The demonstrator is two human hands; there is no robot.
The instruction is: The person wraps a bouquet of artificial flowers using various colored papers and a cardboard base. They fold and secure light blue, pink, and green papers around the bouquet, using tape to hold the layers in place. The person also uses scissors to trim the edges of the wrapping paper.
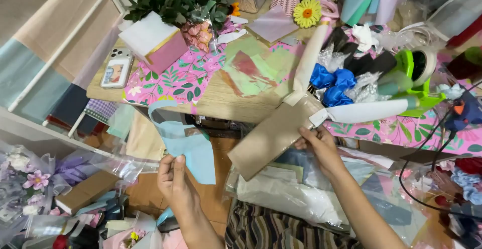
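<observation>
**Two hands, two sheets, below the table edge**

Left hand (173, 178): low in view, fingers (179, 164) pinched on the bottom edge of a pale blue paper cutout (188, 146). The cutout rises up and to the left from the grip, curling into a loop near the table (226, 101) edge. Its long axis runs from lower right to upper left.

Between the hands: a gap, with the tan paper sheet (271, 136) slanting across it. Its low corner points down toward the blue cutout, near but not touching.

Right hand (316, 143): higher and further right, fingers closed on the upper right end of the tan sheet, which is rolled or folded around a white sheet (369, 111) that sticks out to the right. The tan sheet's long axis runs lower left to upper right.

The left hand is nearer the blue cutout; the right alone carries the tan sheet. A blue ribbon flower (331, 85) lies on the table just above the grip.
</observation>
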